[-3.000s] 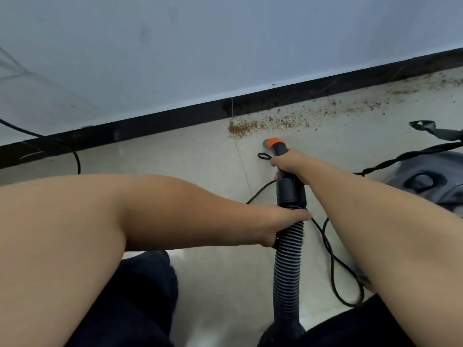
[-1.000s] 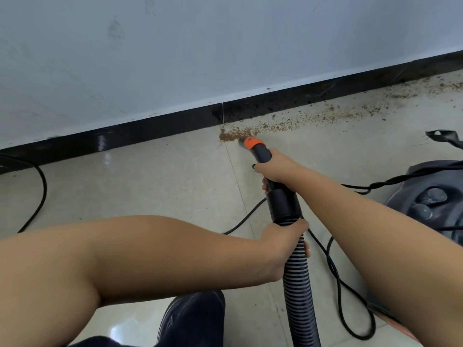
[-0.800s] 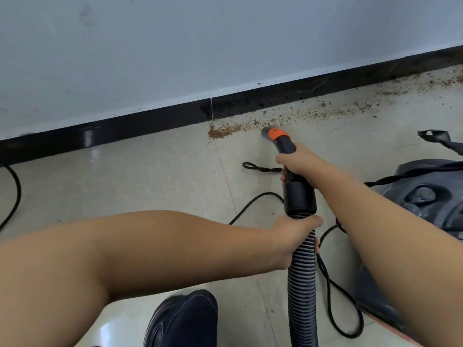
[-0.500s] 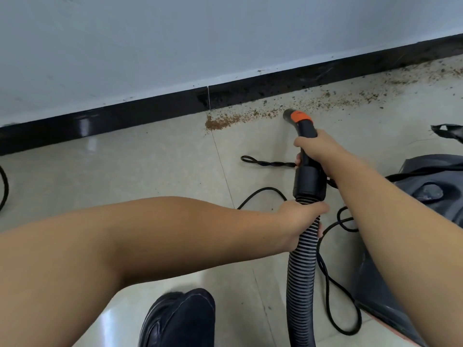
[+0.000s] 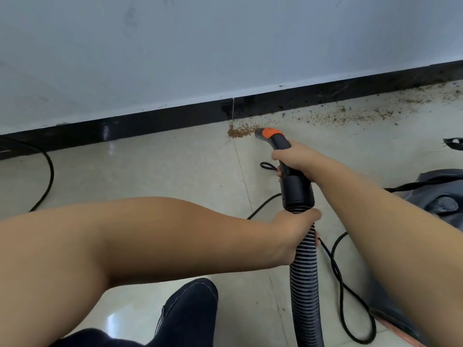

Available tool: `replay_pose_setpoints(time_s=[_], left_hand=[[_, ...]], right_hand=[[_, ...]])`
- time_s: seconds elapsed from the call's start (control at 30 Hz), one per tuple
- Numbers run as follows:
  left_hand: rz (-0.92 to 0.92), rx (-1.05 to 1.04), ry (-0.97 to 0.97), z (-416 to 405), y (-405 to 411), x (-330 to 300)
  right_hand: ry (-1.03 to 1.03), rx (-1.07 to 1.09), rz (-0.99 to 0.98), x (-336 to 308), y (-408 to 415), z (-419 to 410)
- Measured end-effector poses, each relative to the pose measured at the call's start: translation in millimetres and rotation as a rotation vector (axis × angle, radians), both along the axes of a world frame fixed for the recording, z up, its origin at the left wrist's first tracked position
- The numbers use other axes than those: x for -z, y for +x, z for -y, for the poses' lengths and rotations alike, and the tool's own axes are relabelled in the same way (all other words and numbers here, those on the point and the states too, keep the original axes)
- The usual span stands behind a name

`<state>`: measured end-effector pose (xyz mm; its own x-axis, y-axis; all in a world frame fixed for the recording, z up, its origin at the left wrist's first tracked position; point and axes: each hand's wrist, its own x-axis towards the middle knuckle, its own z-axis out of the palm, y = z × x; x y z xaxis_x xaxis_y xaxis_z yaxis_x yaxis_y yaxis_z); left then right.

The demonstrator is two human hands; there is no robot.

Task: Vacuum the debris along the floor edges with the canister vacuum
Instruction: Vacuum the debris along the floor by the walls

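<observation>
Nozzle: orange-collared tip (image 5: 266,135) lowered to the tile, just right of a dense brown debris pile (image 5: 238,132) at the black baseboard (image 5: 150,121), placed to draw it in.
Right hand (image 5: 293,159): fingers wrapped closed around the black handle, steering the tip.
Left hand (image 5: 294,231): curled shut around the ribbed hose (image 5: 304,284) below the cuff, steadying it and taking its weight.
Remaining work: thinner scatter (image 5: 350,116) trailing right along the wall edge, judged not yet cleared.
Canister (image 5: 441,201): grey body at right, close enough for hose slack.
Power cord (image 5: 340,284): looped on the floor beside the hose, a likely snag.
</observation>
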<state>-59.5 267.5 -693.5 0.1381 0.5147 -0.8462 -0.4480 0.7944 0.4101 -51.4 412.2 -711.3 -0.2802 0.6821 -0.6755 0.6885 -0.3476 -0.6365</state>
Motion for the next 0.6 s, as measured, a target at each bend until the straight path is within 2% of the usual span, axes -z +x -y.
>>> replay_pose_setpoints(time_s=[0.33, 0.6], left_hand=[[-0.021, -0.155, -0.033, 22.4, -28.3, 3.0], [-0.002, -0.015, 0.019, -0.4, -4.6, 8.2]], right_hand=[[-0.041, -0.151, -0.038, 8.7, -53.9, 24.8], [0.007, 0.013, 0.024, 6.7, -5.9, -3.0]])
